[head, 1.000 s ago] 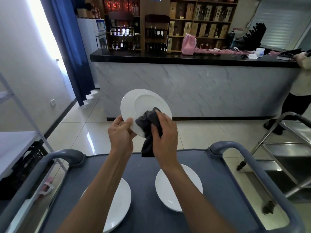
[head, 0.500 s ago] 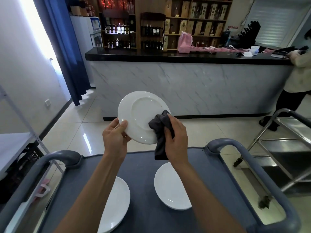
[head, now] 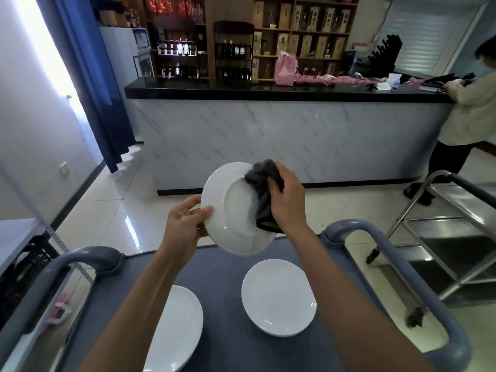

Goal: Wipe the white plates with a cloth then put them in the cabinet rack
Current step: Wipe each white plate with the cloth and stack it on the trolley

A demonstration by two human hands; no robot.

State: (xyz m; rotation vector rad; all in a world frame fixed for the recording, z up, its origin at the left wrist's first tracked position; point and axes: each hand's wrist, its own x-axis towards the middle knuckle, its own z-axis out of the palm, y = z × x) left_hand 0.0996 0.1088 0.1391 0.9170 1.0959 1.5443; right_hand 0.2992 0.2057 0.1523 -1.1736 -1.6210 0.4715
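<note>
I hold a white plate [head: 233,210] tilted up in front of me, above the far end of the grey cart [head: 222,318]. My left hand [head: 186,224] grips its left rim, thumb on the face. My right hand [head: 285,197] presses a dark grey cloth [head: 261,189] against the plate's upper right rim; the cloth hangs down over the right side. Two more white plates lie flat on the cart: one [head: 279,296] at the centre right, one [head: 177,331] at the near left, partly hidden by my left forearm.
The cart has grey curved handles [head: 375,234] at both sides. A steel trolley [head: 453,237] stands to the right. A marble-fronted bar counter [head: 281,140] is ahead, with a person [head: 467,108] at its right end. A white shelf frame [head: 16,232] is at the left.
The cloth and my right hand slid from the plate's lower right up to its upper right rim. The plate shifted slightly with my left hand still on its rim.
</note>
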